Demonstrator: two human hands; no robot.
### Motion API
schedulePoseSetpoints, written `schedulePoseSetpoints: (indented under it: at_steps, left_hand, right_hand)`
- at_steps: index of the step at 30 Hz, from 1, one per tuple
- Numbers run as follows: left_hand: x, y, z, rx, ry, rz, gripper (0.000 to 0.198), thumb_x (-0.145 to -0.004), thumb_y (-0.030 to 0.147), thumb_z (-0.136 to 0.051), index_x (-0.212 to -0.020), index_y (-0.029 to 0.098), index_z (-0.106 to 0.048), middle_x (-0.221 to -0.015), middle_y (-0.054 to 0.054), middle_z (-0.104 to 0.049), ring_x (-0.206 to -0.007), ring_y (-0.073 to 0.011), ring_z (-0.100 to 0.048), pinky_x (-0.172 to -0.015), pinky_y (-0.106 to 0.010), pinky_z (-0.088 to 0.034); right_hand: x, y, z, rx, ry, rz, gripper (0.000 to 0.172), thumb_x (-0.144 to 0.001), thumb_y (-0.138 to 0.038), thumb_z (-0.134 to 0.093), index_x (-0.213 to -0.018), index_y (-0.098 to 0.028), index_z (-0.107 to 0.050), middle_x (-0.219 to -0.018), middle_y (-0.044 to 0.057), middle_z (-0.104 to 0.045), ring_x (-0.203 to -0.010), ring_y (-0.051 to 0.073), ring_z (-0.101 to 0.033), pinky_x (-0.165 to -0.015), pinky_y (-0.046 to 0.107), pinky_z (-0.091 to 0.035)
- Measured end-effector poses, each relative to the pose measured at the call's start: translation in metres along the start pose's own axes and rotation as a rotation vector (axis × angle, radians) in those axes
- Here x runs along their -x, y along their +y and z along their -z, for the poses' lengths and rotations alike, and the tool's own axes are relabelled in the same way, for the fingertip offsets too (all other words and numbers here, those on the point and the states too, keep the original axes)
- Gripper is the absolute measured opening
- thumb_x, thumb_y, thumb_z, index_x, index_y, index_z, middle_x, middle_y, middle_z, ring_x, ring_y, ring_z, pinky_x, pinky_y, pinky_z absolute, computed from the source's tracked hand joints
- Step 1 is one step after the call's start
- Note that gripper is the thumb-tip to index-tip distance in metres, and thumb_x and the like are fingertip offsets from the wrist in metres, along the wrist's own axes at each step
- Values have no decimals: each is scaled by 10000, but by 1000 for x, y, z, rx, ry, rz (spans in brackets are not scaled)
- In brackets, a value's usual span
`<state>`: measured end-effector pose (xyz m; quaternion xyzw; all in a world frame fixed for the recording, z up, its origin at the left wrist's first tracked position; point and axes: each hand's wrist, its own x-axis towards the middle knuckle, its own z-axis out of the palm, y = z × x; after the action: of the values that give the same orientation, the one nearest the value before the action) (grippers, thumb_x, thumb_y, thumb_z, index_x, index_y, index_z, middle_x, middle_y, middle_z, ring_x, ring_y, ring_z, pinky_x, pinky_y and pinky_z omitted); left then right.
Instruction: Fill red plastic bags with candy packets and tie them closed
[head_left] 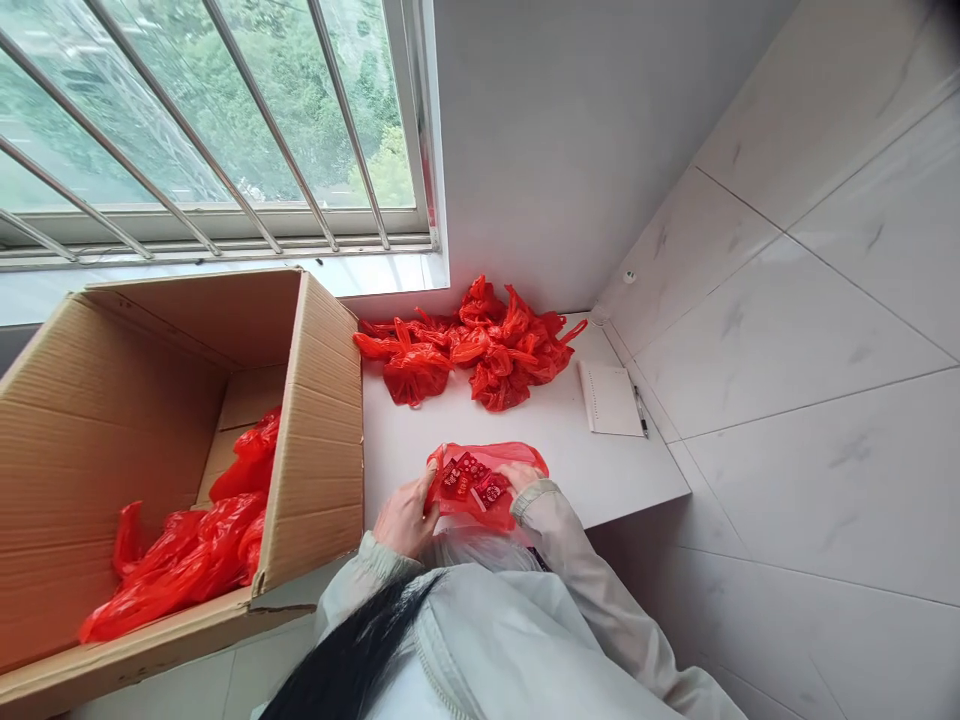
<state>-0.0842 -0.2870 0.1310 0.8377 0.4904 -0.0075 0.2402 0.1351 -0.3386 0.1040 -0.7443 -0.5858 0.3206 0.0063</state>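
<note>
A thin red plastic bag (495,519) lies spread open at the table's front edge, close to my body. Several small, dark red packets with pale printed patterns (463,478) show in its mouth. My left hand (409,512) is closed on the bag's left edge, thumb and fingers pinching the film. My right hand (520,476) reaches into the bag's right side, its fingers curled beside the rightmost packet. Its fingertips are partly hidden, so what they grip is unclear.
Several knotted red plastic bags (499,345) are heaped against the wall on the white table (405,430). A notebook (613,400) and a pen (641,412) lie at right. On the left, a large open cardboard box (322,430) holds more red bags (217,540), below a barred window.
</note>
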Motion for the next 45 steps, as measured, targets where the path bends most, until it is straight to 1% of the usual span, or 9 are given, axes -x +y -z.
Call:
schedulePoseSetpoints:
  at_steps: [5,9,13,17,22,27,33,37,45]
  left_hand:
    - [-3,-7,5,100,77,-65,536,-818,179,-470,-1351,152,-517,-1044,-112,-743,-895,-245,-711,-777,-309,-515]
    - [0,0,19,161,184,-134,249,-858,260,-444,-1009,192,-630,-833,-52,-716,-715,-192,-663,-680,-269,-480]
    - [4,9,38,190,315,-186,286,-900,339,-422,-666,212,-525,-613,8,-552,-539,-132,-512,-568,-237,-393]
    - [3,9,42,235,350,-186,311,-909,382,-420,-678,209,-534,-613,16,-534,-538,-125,-491,-569,-231,-379]
    - [6,-4,26,178,150,-46,272,-847,389,-465,-655,209,-532,-624,0,-569,-563,-148,-534,-594,-257,-401]
    - [18,-12,32,345,242,-17,371,-868,498,-488,-643,204,-516,-611,19,-550,-568,-134,-541,-610,-250,-458]
    - [18,-15,36,372,394,-210,223,-830,378,-594,-945,199,-662,-1118,-116,-643,-1032,-248,-621,-889,-386,-528]
    - [13,-3,20,443,262,-468,249,-873,270,-535,-1103,214,-612,-1453,-155,-482,-1375,-290,-428,-1102,-469,-403]
    - [-8,37,-11,455,187,-415,646,-760,326,-615,-1354,180,-406,-1179,-131,-675,-952,-250,-689,-831,-347,-544]
  right_hand:
    - [2,9,11,-661,324,286,467,-740,-153,-523,-1186,-203,-652,-838,9,-640,-774,135,-602,-811,253,-516]
    - [17,28,18,-981,433,280,481,-667,-199,-575,-1143,-176,-638,-751,-2,-603,-670,137,-551,-692,264,-508]
    - [33,40,24,-919,470,288,88,-724,-226,-596,-767,-181,-659,-731,6,-579,-655,127,-521,-678,264,-481]
    - [36,45,20,-964,523,276,159,-713,-326,-659,-672,-187,-594,-704,0,-541,-649,128,-515,-644,259,-485]
    - [38,48,14,-804,525,108,175,-735,-344,-650,-690,-178,-620,-738,18,-590,-657,134,-544,-656,272,-495]
    - [49,47,32,-636,624,145,140,-793,-297,-601,-703,-191,-612,-724,10,-592,-656,140,-565,-674,273,-499]
    - [59,37,51,-338,671,210,117,-864,-230,-548,-813,-213,-652,-774,20,-643,-641,144,-561,-659,257,-476]
    - [62,21,55,-197,604,331,211,-908,-169,-481,-840,-216,-674,-837,49,-680,-740,174,-600,-716,272,-460]
    - [66,-41,52,-78,469,701,181,-798,-142,-527,-836,-226,-683,-813,39,-687,-746,189,-585,-744,311,-451]
